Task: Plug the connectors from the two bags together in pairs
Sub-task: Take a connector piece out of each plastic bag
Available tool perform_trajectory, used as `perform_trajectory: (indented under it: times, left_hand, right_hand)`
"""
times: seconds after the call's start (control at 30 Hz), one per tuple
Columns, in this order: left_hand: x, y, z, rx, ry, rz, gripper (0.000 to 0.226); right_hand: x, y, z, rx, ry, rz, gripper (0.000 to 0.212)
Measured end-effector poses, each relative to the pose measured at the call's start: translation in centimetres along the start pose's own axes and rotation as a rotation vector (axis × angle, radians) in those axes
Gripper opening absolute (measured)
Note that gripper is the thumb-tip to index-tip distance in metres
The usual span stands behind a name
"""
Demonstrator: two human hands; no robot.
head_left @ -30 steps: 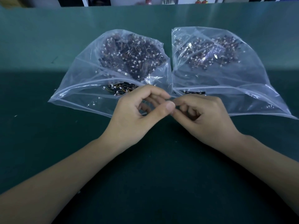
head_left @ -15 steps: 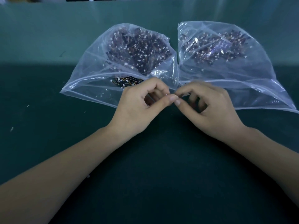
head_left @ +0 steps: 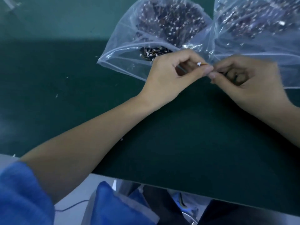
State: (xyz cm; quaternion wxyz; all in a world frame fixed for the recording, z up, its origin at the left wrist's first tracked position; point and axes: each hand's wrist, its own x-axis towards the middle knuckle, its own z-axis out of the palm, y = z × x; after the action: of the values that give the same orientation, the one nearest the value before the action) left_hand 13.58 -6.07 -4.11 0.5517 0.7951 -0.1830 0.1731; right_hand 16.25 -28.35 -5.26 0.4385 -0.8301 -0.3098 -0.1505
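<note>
Hands unchanged vs 1 s ago: left hand (head_left: 172, 75) pinches white connector (head_left: 199, 63), right hand (head_left: 243, 78) pinches its mate, hidden; pair prob. mid-mating, view shifted.

Table (head_left: 48, 75) dark green; bags (head_left: 123, 44) clear; connectors (head_left: 168, 21) dark, white-flecked; sleeve (head_left: 21, 195) blue.
</note>
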Motion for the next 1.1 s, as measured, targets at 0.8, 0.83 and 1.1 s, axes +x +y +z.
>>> perform_trajectory:
  times: [0.8, 0.83, 1.1]
  left_hand:
    - [0.7, -1.1, 0.2, 0.158, 0.006, 0.142, 0.010]
    - [0.6, -1.1, 0.3, 0.168, -0.004, 0.153, 0.009]
    - [0.5, -0.6, 0.3, 0.185, -0.001, 0.174, 0.007]
  right_hand:
    - [0.1, 0.2, -0.7, 0.061, 0.077, 0.023, 0.005]
    - [0.1, 0.2, -0.7, 0.049, 0.077, 0.020, 0.007]
    - [0.1, -0.1, -0.7, 0.038, 0.083, 0.018, 0.006]
